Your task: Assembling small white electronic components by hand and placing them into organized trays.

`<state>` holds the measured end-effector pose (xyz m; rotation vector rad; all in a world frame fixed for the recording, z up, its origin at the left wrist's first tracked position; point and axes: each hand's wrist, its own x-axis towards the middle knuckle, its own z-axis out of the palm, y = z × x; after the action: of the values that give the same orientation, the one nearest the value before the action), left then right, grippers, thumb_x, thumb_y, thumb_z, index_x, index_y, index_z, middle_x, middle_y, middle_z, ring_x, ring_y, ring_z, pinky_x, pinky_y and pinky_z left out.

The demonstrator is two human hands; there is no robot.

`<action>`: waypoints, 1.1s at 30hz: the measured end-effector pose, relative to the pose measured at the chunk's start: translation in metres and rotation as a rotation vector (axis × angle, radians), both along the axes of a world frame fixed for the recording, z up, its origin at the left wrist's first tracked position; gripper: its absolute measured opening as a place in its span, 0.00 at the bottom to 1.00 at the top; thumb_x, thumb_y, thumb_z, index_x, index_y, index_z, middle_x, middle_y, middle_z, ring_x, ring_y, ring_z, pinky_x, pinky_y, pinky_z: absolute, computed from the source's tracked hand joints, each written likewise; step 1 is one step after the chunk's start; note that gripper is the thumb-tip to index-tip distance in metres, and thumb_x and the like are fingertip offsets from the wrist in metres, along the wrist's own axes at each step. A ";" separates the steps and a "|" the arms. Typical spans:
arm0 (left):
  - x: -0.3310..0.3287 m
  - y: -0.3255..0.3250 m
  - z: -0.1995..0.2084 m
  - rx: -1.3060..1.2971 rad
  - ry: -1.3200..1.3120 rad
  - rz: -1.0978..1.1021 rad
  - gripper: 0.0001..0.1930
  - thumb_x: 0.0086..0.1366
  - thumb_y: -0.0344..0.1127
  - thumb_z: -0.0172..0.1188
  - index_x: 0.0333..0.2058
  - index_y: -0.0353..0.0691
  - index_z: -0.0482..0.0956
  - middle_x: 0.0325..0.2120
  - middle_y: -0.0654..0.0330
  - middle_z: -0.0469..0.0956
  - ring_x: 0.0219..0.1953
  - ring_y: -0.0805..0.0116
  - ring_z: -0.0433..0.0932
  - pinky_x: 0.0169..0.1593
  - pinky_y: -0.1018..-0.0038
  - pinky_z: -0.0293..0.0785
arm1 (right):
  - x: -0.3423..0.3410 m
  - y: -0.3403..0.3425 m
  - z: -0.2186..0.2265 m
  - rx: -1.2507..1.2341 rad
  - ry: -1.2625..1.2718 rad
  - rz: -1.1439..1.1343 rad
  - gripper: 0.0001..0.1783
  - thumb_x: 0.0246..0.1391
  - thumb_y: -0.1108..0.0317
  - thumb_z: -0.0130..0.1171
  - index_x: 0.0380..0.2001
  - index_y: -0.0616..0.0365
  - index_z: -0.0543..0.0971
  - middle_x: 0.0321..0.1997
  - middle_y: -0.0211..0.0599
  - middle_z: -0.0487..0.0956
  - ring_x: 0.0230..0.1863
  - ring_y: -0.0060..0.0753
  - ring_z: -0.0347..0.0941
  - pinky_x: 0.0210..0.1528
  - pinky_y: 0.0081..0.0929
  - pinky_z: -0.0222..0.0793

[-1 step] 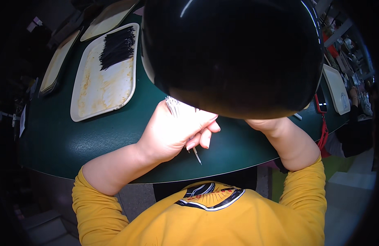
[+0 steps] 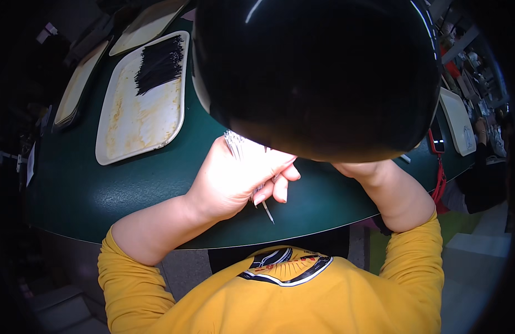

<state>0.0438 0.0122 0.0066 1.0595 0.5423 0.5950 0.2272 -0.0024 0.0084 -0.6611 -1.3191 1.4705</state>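
My left hand [image 2: 235, 178] rests on the dark green table [image 2: 129, 183] with its fingers closed around a bundle of thin metal pins [image 2: 234, 143]. The pin tips stick out above the hand, and one thin end [image 2: 267, 211] pokes out below the fingers. My right wrist [image 2: 374, 178] comes in from the lower right, but the hand itself is hidden under a large black rounded shape [image 2: 319, 72] close to the camera. What the right hand holds cannot be seen.
A cream tray [image 2: 135, 119] with a pile of thin black sticks [image 2: 160, 61] lies at the upper left, with more trays [image 2: 79, 83] beyond it. Another pale tray [image 2: 458, 119] and a red cord [image 2: 440, 178] sit at the right table edge.
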 end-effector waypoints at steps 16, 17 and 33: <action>-0.015 -0.010 0.006 -0.162 -0.072 0.101 0.06 0.53 0.26 0.55 0.27 0.27 0.74 0.21 0.52 0.75 0.17 0.72 0.75 0.16 0.87 0.66 | -0.039 -0.011 0.031 0.178 -0.231 -0.218 0.04 0.44 0.77 0.52 0.26 0.67 0.72 0.18 0.32 0.72 0.20 0.16 0.67 0.23 0.12 0.64; -0.025 -0.012 0.009 -0.166 -0.066 0.105 0.06 0.53 0.26 0.55 0.27 0.27 0.74 0.21 0.52 0.75 0.17 0.72 0.75 0.16 0.87 0.66 | -0.047 -0.013 0.027 0.239 -0.208 -0.276 0.06 0.43 0.77 0.53 0.27 0.67 0.72 0.21 0.33 0.73 0.23 0.18 0.69 0.27 0.14 0.65; -0.048 -0.015 0.012 -0.105 -0.046 0.136 0.06 0.52 0.26 0.56 0.27 0.28 0.75 0.21 0.53 0.75 0.21 0.69 0.76 0.19 0.86 0.69 | -0.050 -0.002 0.021 0.304 -0.308 -0.236 0.06 0.39 0.77 0.54 0.13 0.63 0.72 0.11 0.26 0.67 0.13 0.11 0.59 0.16 0.12 0.54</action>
<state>-0.0042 -0.0024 0.0181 0.9127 0.6018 0.7011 0.1772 -0.0042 0.0293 -0.8308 -1.5993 0.9791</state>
